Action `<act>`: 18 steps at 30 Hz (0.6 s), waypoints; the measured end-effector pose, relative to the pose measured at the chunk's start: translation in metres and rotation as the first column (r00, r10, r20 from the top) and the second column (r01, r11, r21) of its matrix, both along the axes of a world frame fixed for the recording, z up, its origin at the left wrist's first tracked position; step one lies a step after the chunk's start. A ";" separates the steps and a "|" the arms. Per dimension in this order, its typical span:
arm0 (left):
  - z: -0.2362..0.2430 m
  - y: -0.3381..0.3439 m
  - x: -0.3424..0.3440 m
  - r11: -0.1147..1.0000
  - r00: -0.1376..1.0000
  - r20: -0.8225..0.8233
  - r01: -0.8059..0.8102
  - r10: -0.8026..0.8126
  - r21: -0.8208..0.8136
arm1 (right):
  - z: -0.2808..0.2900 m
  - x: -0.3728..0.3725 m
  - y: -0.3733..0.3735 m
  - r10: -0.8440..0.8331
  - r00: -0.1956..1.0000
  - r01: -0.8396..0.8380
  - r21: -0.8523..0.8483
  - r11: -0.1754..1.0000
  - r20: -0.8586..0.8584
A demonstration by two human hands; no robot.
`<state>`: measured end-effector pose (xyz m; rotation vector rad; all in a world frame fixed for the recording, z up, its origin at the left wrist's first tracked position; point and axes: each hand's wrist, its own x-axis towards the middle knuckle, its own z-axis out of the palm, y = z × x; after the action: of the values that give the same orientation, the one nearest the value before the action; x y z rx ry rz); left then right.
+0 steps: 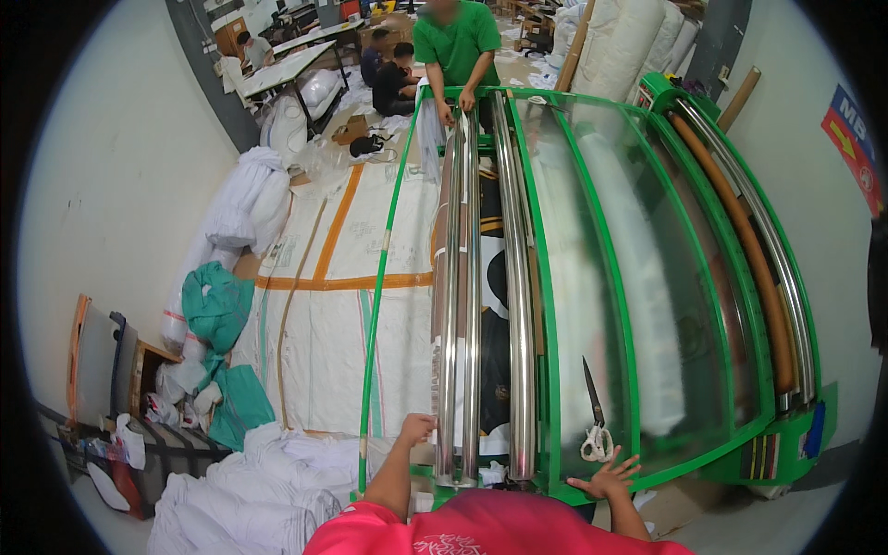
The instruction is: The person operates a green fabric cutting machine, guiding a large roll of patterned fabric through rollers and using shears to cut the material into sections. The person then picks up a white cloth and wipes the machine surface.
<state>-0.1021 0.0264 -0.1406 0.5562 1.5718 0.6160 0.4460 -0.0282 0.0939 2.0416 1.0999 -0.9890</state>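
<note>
A large green-framed roller machine [551,333] stretches away from me, with shiny metal rollers [473,324] running along its length. My left hand [421,428] is closed at the near left end of the rollers, beside the edge of a brown and white sheet [437,356]; whatever its fingers pinch is hidden. My right hand [608,477] is open, its fingers spread over the near green edge of the machine. Just beyond it, scissors [598,442] with white handles and dark blades lie on the clear panel [661,370], apart from the hand. Black patterned material [495,356] shows between the rollers.
At the far end a person in a green shirt [455,42] has both hands at the rollers. White sacking with orange tape [324,342] covers the floor at left. Piled white cloth [250,499], green cloth [217,305] and wrapped rolls [222,222] lie along the left.
</note>
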 end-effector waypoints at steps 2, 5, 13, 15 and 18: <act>-0.012 0.001 0.007 0.996 0.996 0.017 -0.086 0.087 -0.031 | -0.004 0.003 -0.002 0.007 1.000 -0.007 0.005 1.000 0.017; -0.022 0.002 0.009 0.989 0.990 -0.007 -0.144 0.144 0.021 | -0.001 -0.002 0.000 0.002 1.000 -0.002 0.007 1.000 0.020; -0.007 0.005 0.021 0.987 0.896 -0.443 0.091 -0.023 0.133 | -0.012 0.002 -0.005 0.011 1.000 -0.011 0.028 1.000 -0.002; 0.035 0.010 0.049 0.969 0.874 -0.486 0.121 -0.002 0.215 | -0.012 0.003 -0.006 0.005 1.000 -0.005 0.043 0.999 0.012; 0.069 0.019 0.063 0.983 0.861 -0.502 0.155 -0.086 0.096 | -0.013 0.005 -0.013 -0.010 1.000 0.009 0.065 0.998 0.011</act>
<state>-0.0389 0.0454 -0.0712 0.9669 1.9674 0.5059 0.4508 -0.0412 0.0813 2.1038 1.1308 -0.9562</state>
